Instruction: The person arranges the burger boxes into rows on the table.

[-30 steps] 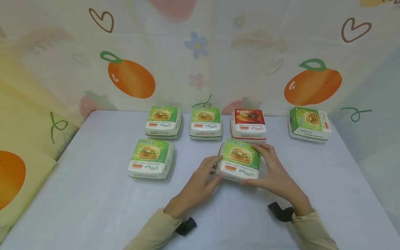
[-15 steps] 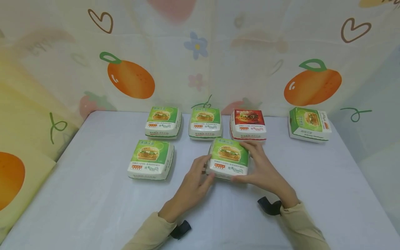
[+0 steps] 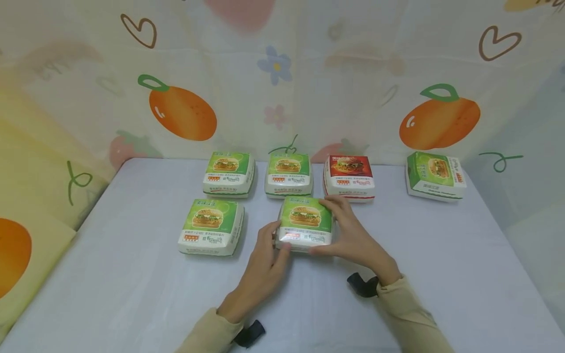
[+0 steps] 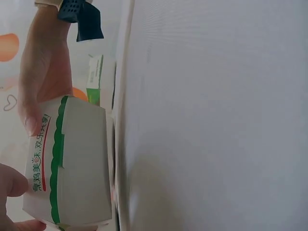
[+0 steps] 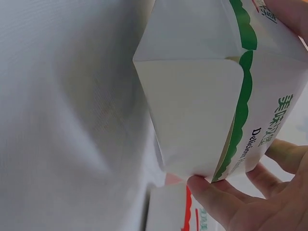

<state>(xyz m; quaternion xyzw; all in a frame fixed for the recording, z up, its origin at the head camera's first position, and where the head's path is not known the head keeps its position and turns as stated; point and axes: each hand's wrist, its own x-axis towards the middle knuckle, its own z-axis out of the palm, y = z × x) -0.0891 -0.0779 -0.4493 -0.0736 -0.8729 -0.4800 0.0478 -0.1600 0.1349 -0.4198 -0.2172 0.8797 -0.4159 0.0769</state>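
Both hands grip one green-and-white burger box, which sits low over the white table, in front of the back row. Its left side is held by my left hand, with the thumb at the front left corner. My right hand spans the right side, thumb at the front edge and fingers at the far corner. In the left wrist view the box's white side and green scalloped lid edge face the camera. The right wrist view shows fingertips pressed against the far edge of the closed box.
Behind stand two green burger boxes and a red one. Another green box lies turned at the back right. To the left of my hands sits a further green box. A printed cloth hangs behind the table.
Both hands have moved left together with the held burger box, from in front of the red box to in front of the middle green one. The box has turned straighter. The other boxes stay put.
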